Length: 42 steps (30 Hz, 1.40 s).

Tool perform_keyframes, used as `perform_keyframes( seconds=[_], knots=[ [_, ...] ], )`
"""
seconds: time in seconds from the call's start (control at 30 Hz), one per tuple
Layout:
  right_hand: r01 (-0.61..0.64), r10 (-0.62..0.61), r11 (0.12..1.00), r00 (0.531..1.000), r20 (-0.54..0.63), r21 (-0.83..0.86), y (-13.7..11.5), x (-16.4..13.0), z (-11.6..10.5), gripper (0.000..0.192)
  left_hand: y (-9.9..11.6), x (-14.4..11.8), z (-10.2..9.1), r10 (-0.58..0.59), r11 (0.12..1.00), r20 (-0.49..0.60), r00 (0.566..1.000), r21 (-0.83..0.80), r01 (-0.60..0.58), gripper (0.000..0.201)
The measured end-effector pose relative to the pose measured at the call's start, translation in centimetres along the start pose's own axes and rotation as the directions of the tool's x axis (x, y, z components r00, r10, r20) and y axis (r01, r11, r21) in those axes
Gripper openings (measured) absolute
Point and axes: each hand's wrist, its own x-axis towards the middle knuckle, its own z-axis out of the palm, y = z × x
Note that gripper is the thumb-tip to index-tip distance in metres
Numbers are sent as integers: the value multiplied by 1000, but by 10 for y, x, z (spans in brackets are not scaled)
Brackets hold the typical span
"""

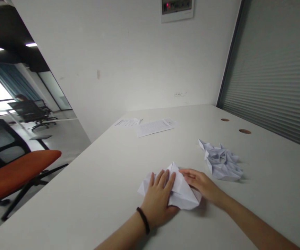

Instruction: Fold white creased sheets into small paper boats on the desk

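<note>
A piece of white folded paper (183, 194) lies on the table near its front, with a peak pointing away from me and creased flaps at both sides. My left hand (159, 196), with a black band on the wrist, rests flat on its left part, fingers stretched and slightly apart. At the right edge of the paper, my right hand (200, 184) has its fingers bent around a flap; the thumb is mostly hidden. Farther right sits a second white folded paper piece (221, 163), with several points and a gap at its middle. It is apart from both hands.
Printed sheets (155, 127) lie toward the back of the white table (100, 194). Two round holes (245, 131) are near its right edge, beside a blinded glass partition (272, 69). An orange chair (22, 170) stands left; a person (22, 97) sits far behind it.
</note>
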Motion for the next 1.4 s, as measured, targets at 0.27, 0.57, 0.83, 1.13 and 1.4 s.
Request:
perform_keyframes(
  seconds=[0.27, 0.57, 0.83, 1.13, 1.4],
  knots=[
    [216, -193, 968, 966, -170, 126, 13, 5, -10, 55, -5, 1, 0, -371, 600, -212, 904, -797, 60, 52],
    [131, -130, 991, 991, 34, -8, 3, -2, -6, 48, -12, 7, -4, -393, 271, -62, 917, -961, 51, 55],
    [134, -114, 751, 991, 73, -647, -6, -6, -39, 36, -39, 13, -18, -245, 905, -411, 878, -422, 55, 49],
    [112, -251, 482, 968, -14, -869, 4, -2, -40, 56, -32, 11, -8, -70, 995, -229, 971, -83, 53, 45],
    [190, -293, 476, 955, 49, -859, -1, -5, -34, 19, -29, 10, -18, -31, 999, -265, 964, -39, 21, 34]
  ],
)
